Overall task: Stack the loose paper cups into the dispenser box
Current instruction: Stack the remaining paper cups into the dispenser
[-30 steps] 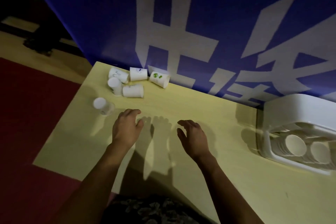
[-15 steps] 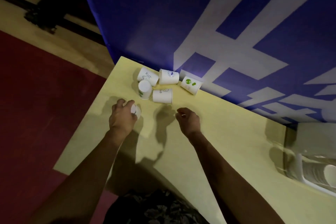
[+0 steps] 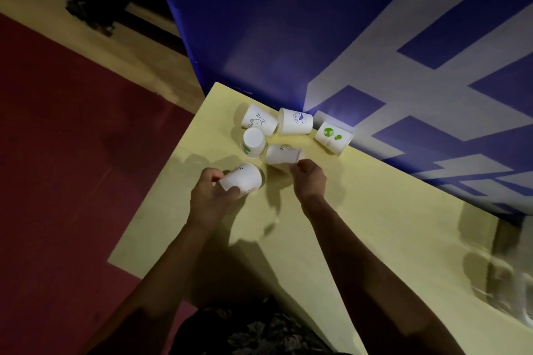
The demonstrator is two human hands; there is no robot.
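Looking down from the head view: dark patterned clothing (image 3: 253,331) at the bottom edge, two bare forearms reaching out over a pale yellow table (image 3: 375,228). Hard light, sharp shadows of the arms on the tabletop. Left hand (image 3: 210,196) grips a white paper cup (image 3: 240,180) tipped on its side, fingers and thumb curled round it. Right hand (image 3: 308,179) pinches the rim of a second cup (image 3: 282,154), also on its side. Just beyond, four loose cups clustered near the table's far corner: one upside down with a green mark (image 3: 253,143), one with a line drawing (image 3: 259,119), one with a blue round logo (image 3: 295,121), one with green dots (image 3: 333,137) lying against the backdrop. Blurred pale shape at the right edge (image 3: 516,294); cannot tell what it is. Behind the table, a blue banner (image 3: 288,23) with large white strokes. Left of the table, dark red floor (image 3: 72,138), then a tan strip (image 3: 138,57), then darkness.
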